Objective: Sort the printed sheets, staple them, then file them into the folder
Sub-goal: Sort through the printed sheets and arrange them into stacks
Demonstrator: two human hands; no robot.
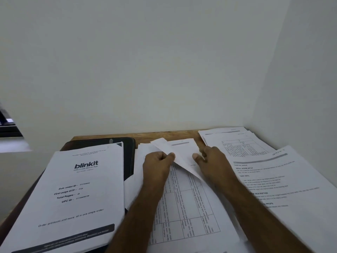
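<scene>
My left hand [159,164] pinches the edge of a white sheet [179,157] that is lifted and folded over above a stack of table-printed sheets [184,203] in the middle of the desk. My right hand [212,159] rests on the same sheet's right side, thumb on the paper, fingers partly hidden behind it. A stack topped by a "blinkit" cover page [73,194] lies at the left, over a black folder [127,152]. No stapler is in view.
More printed sheets lie at the right [284,189] and at the back right corner [237,143]. The wooden desk [145,135] meets white walls at the back and right. A dark window frame [9,126] shows at the far left.
</scene>
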